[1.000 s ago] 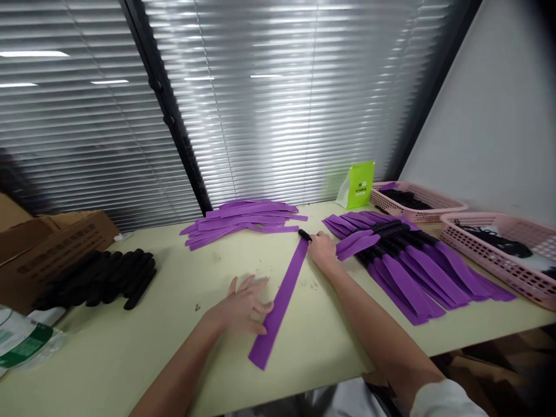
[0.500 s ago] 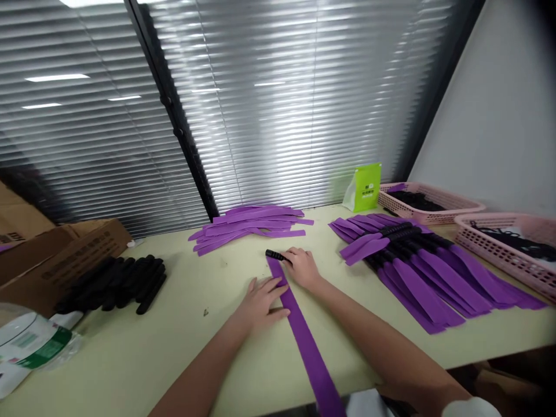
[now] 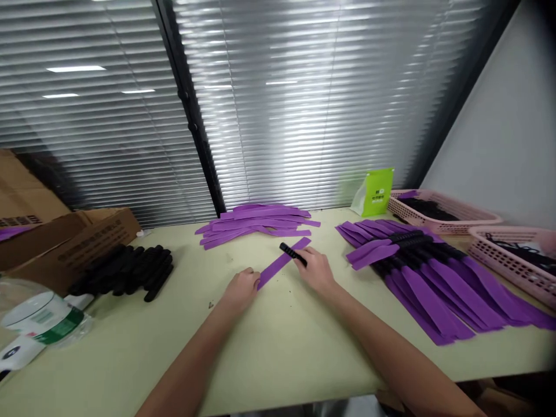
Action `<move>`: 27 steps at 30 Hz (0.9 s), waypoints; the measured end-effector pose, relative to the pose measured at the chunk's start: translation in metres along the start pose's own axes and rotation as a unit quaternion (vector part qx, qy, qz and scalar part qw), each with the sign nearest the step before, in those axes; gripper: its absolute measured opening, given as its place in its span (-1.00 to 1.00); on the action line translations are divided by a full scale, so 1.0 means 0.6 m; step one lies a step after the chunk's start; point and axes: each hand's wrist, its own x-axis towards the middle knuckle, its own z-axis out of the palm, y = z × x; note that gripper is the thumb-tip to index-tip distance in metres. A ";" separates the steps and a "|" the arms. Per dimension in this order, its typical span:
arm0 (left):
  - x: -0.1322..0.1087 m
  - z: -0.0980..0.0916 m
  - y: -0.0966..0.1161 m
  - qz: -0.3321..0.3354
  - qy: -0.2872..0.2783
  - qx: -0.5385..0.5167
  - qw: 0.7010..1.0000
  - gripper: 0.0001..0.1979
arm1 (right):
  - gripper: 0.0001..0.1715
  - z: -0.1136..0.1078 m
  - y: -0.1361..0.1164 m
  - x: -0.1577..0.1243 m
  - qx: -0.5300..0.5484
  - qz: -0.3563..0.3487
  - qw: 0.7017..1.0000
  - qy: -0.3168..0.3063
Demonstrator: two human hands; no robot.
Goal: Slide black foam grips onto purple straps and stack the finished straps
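A purple strip (image 3: 278,269) runs diagonally across the table between my hands. Its near end goes into my left hand (image 3: 244,287), whose fingers are closed on it. My right hand (image 3: 315,270) grips a short black ridged handle (image 3: 293,253), which sits across the strip near its far end. Whether the strip passes through the handle or under it, I cannot tell. Behind my hands lies a loose pile of purple strips (image 3: 256,223). To the right are several purple strips with black handles (image 3: 434,284), laid side by side and overlapping.
Black foam-like tubes (image 3: 130,269) are heaped at the left beside an open cardboard box (image 3: 87,249). Near them stands a clear plastic container with a green label (image 3: 56,324). A green pouch (image 3: 377,194) and pink baskets (image 3: 452,225) with black items line the back right, before window blinds.
My left hand has gone from lying spread on the strip to gripping it. The strip has swung from pointing toward me to a diagonal, with its tail no longer hanging at the near edge.
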 end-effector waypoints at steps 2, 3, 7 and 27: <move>-0.002 0.009 0.015 0.084 0.022 -0.029 0.996 -0.67 | -0.66 0.011 -0.028 -0.017 -0.004 -0.029 0.999 -0.030; -0.005 0.014 0.023 0.118 0.037 -0.038 0.992 -0.67 | -0.66 0.016 -0.042 -0.025 -0.006 -0.044 0.998 -0.043; -0.013 0.028 0.045 0.151 0.061 -0.018 0.986 -0.69 | -0.72 0.031 -0.081 -0.047 -0.024 -0.067 0.993 -0.093; -0.013 0.006 0.077 0.108 -0.022 0.077 0.991 -0.73 | -0.71 0.013 0.081 0.069 -0.106 0.138 0.983 -0.064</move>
